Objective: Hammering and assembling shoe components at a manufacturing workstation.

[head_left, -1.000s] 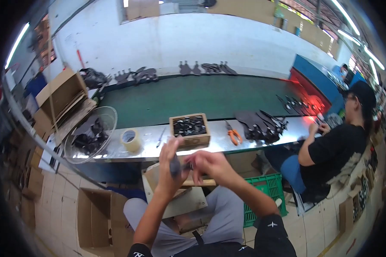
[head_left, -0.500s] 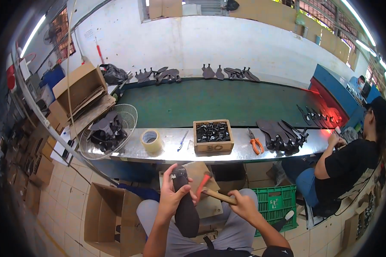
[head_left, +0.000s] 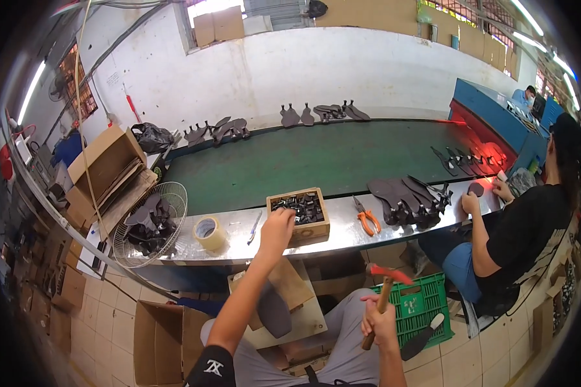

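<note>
- Here the left hand (head_left: 278,227) reaches up to the near edge of a small wooden box (head_left: 299,213) of dark metal pieces, fingers curled at its rim; whether they pinch anything cannot be told.
- The box sits on the shiny steel bench (head_left: 239,240), between a roll of tape (head_left: 208,232) and orange-handled pliers (head_left: 366,220).
- The right hand (head_left: 377,322) is closed around the wooden handle of a red-headed hammer (head_left: 384,287), held upright above the lap.
- A dark insole (head_left: 274,311) lies on the board across the knees.
- Beyond the pliers lies a pile of dark insoles (head_left: 408,201); a seated co-worker (head_left: 523,226) works at the bench's right end.
</note>
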A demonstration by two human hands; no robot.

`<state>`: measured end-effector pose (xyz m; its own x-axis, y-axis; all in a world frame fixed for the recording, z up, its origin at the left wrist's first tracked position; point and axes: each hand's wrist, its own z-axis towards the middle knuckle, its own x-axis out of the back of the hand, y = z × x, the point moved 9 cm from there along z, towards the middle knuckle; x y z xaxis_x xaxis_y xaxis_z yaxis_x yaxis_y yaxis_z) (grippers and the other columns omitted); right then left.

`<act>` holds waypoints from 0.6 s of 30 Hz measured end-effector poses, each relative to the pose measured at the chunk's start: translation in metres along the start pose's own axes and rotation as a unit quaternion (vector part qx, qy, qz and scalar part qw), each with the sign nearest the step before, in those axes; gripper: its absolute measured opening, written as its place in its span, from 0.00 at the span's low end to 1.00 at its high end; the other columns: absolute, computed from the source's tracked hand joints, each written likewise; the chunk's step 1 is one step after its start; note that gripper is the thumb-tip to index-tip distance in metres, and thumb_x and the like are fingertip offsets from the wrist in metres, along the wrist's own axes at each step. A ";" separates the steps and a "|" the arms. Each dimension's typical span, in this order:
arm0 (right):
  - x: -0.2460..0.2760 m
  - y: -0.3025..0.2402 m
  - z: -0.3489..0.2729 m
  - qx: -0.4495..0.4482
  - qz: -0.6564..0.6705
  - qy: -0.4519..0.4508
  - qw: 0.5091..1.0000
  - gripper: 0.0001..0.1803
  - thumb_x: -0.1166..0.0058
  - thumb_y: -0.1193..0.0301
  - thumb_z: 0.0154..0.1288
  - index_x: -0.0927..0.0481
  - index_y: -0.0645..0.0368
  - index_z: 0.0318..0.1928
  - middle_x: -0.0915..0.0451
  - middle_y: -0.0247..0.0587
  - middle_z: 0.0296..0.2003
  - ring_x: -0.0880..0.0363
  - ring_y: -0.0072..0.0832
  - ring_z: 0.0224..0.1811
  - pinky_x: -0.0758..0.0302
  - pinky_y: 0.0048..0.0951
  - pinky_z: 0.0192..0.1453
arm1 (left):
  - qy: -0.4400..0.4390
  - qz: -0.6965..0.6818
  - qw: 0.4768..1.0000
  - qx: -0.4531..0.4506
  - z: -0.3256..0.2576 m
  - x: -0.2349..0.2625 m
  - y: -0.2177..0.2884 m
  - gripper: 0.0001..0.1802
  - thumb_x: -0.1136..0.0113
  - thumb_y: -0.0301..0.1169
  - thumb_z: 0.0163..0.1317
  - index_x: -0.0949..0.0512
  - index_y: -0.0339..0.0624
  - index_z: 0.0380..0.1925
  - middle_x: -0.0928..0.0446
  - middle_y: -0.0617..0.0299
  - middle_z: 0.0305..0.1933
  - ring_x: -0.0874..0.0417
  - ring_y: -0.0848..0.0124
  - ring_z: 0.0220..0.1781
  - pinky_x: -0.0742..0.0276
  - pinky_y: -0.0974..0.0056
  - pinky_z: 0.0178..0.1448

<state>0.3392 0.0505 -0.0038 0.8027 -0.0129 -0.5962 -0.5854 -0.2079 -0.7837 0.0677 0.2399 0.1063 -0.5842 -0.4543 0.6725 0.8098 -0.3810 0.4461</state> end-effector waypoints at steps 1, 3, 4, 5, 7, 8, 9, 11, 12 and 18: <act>0.000 0.005 0.000 0.002 -0.061 0.016 0.998 0.12 0.48 0.68 0.75 0.23 0.66 0.47 0.37 0.28 0.14 0.40 0.17 0.10 0.37 0.23 0.15 | 0.002 0.002 1.000 -0.003 0.017 -0.016 -0.004 0.08 0.38 0.28 0.61 0.19 0.40 0.40 0.20 0.52 0.40 0.18 0.52 0.45 0.21 0.54 0.48; -0.002 0.014 -0.006 0.017 -0.121 0.016 0.992 0.10 0.45 0.69 0.73 0.19 0.65 0.43 0.32 0.28 0.16 0.39 0.15 0.12 0.39 0.21 0.17 | -0.046 0.017 0.999 -0.019 0.040 -0.048 -0.015 0.08 0.38 0.29 0.60 0.18 0.39 0.38 0.19 0.50 0.39 0.17 0.50 0.45 0.21 0.51 0.48; -0.001 0.015 -0.010 0.022 -0.119 0.017 0.992 0.10 0.45 0.69 0.73 0.19 0.65 0.43 0.32 0.28 0.16 0.39 0.15 0.12 0.39 0.21 0.17 | -0.045 0.017 0.999 -0.024 0.048 -0.056 -0.018 0.08 0.38 0.29 0.60 0.18 0.39 0.38 0.19 0.50 0.39 0.17 0.50 0.45 0.21 0.51 0.48; -0.006 0.014 -0.015 0.027 -0.117 -0.006 0.993 0.11 0.44 0.68 0.73 0.19 0.65 0.44 0.31 0.28 0.16 0.38 0.15 0.12 0.39 0.21 0.17 | -0.087 0.038 0.995 0.007 0.054 -0.069 -0.030 0.08 0.38 0.30 0.60 0.17 0.37 0.36 0.18 0.47 0.37 0.17 0.49 0.42 0.21 0.52 0.47; -0.007 0.013 -0.025 0.044 -0.126 -0.018 0.991 0.11 0.43 0.68 0.72 0.18 0.65 0.45 0.30 0.28 0.17 0.35 0.15 0.14 0.40 0.20 0.17 | -0.140 0.058 0.987 0.050 0.061 -0.086 -0.039 0.08 0.36 0.30 0.58 0.15 0.35 0.29 0.18 0.43 0.31 0.16 0.46 0.37 0.20 0.50 0.45; -0.005 0.009 -0.025 0.047 -0.124 -0.018 0.991 0.11 0.43 0.68 0.72 0.18 0.65 0.45 0.30 0.28 0.17 0.35 0.15 0.14 0.40 0.20 0.17 | -0.140 0.059 0.987 0.047 0.062 -0.085 -0.042 0.08 0.36 0.30 0.58 0.15 0.35 0.29 0.18 0.43 0.31 0.16 0.46 0.37 0.20 0.50 0.45; -0.001 0.004 -0.025 0.056 -0.142 -0.001 0.988 0.11 0.43 0.67 0.72 0.18 0.64 0.45 0.30 0.28 0.17 0.35 0.15 0.13 0.40 0.20 0.17 | -0.108 0.067 0.991 0.037 0.062 -0.076 -0.042 0.08 0.36 0.30 0.59 0.15 0.35 0.30 0.18 0.44 0.32 0.16 0.46 0.38 0.20 0.49 0.45; 0.012 0.001 -0.023 0.055 -0.145 0.020 0.988 0.11 0.43 0.67 0.72 0.18 0.63 0.46 0.29 0.29 0.17 0.35 0.15 0.13 0.40 0.19 0.17 | -0.041 0.051 0.998 0.022 0.056 -0.050 -0.027 0.09 0.36 0.31 0.61 0.15 0.35 0.32 0.17 0.46 0.34 0.16 0.49 0.37 0.21 0.52 0.44; 0.012 -0.004 -0.022 0.053 -0.144 0.021 0.988 0.11 0.43 0.67 0.72 0.18 0.63 0.46 0.29 0.29 0.17 0.35 0.15 0.13 0.40 0.19 0.17 | -0.043 0.052 0.997 0.024 0.051 -0.037 -0.016 0.09 0.36 0.31 0.61 0.15 0.35 0.32 0.17 0.46 0.34 0.16 0.49 0.37 0.21 0.52 0.44; -0.013 -0.046 0.004 0.143 -0.142 0.005 0.980 0.13 0.44 0.67 0.73 0.20 0.65 0.48 0.21 0.42 0.20 0.36 0.16 0.10 0.40 0.19 0.14 | 0.073 -0.074 0.994 0.016 0.012 0.049 0.039 0.09 0.36 0.31 0.63 0.16 0.35 0.34 0.18 0.53 0.32 0.17 0.58 0.32 0.23 0.60 0.37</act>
<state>0.3554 0.0643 0.0397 0.9379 -0.0051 -0.3468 -0.3454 0.0775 -0.9353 0.0713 0.2129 0.1634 -0.6964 -0.5083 0.5066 0.7146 -0.4270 0.5541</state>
